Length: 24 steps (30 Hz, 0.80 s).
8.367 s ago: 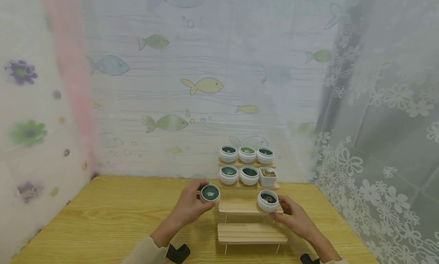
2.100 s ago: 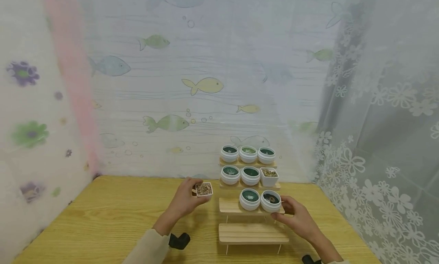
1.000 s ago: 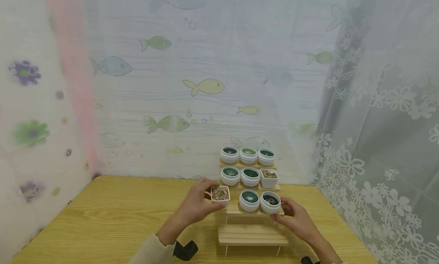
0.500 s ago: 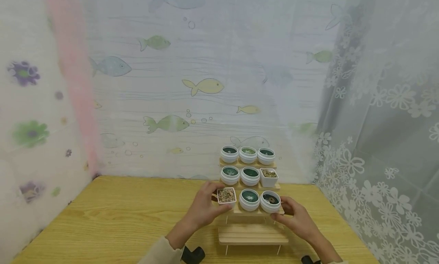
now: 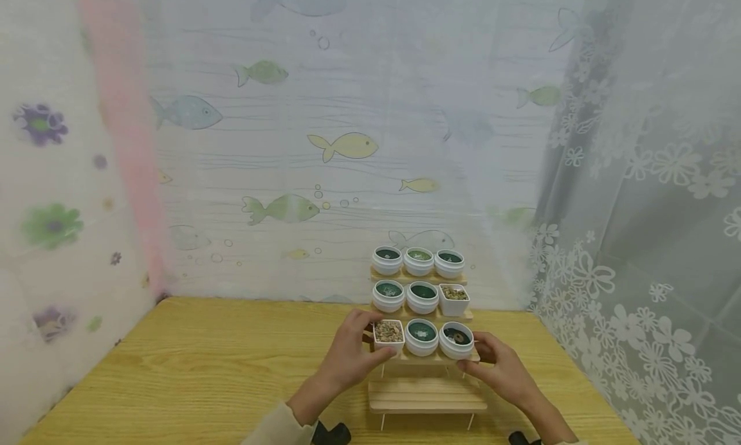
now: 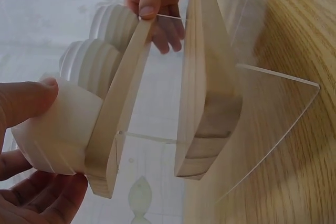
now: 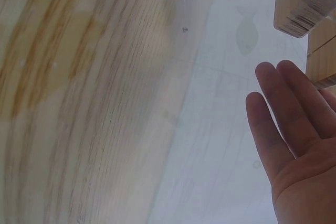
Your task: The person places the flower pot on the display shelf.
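Note:
In the head view, my left hand (image 5: 350, 355) grips a small white square bowl (image 5: 388, 343) filled with brown bits. The bowl stands at the left end of the third tier of a wooden stepped stand (image 5: 428, 387). The left wrist view shows thumb and fingers on the bowl's (image 6: 68, 119) sides, its base against the board (image 6: 128, 77). Beside it on that tier stand two white round bowls (image 5: 421, 345), one with green and one with dark contents. My right hand (image 5: 503, 371) pinches that tier's right end; in the right wrist view several fingers (image 7: 286, 111) extend straight.
The two upper tiers hold round bowls (image 5: 386, 298) and another square bowl (image 5: 454, 302). A lowest tier with bare wood, on thin clear legs, sits in front. The wooden table (image 5: 202, 368) extends left. A fish-print curtain (image 5: 341, 143) hangs behind, a lace curtain (image 5: 654, 303) at right.
Earlier my left hand held a green-filled round bowl, now standing mid-tier. Since then it has brought the square bowl in from the left, against that bowl. My right hand stays put.

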{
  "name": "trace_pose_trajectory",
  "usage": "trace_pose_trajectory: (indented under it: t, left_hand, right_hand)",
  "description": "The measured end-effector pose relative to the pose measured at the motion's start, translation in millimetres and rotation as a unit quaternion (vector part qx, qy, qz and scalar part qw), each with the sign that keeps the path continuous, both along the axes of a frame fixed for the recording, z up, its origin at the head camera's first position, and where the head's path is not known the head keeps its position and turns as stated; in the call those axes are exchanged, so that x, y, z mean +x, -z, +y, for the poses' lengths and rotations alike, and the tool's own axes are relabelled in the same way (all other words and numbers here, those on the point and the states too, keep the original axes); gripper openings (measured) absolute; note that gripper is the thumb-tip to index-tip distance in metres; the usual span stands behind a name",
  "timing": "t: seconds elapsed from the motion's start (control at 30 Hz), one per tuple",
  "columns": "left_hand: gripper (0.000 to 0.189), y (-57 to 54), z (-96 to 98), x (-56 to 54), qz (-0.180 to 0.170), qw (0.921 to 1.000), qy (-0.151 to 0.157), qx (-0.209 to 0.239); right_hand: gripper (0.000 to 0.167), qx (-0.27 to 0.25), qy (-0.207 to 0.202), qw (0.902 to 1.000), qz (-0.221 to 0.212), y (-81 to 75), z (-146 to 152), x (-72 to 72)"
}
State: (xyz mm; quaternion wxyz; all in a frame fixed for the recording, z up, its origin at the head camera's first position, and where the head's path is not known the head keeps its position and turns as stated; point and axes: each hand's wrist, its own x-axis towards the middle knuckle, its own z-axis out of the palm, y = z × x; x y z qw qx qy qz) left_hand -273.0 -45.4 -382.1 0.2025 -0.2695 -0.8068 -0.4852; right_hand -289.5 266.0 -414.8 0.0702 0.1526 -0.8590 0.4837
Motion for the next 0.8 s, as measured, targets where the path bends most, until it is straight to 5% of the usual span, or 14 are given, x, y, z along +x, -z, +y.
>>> trace_pose_trajectory:
  t: [0.4,0.8]
  left_hand:
    - [0.050,7.0,5.0,1.0,-0.007,0.9997,-0.010,0.020]
    - [0.049,1.8,6.4,-1.2,0.011,0.9995,-0.014,0.028]
  right_hand:
    - [0.055,0.000,-0.009,0.9999,-0.006,2.4,1.1,4.6]
    - [0.056,0.000,0.000,1.0000,0.005,-0.6,1.0,0.3]
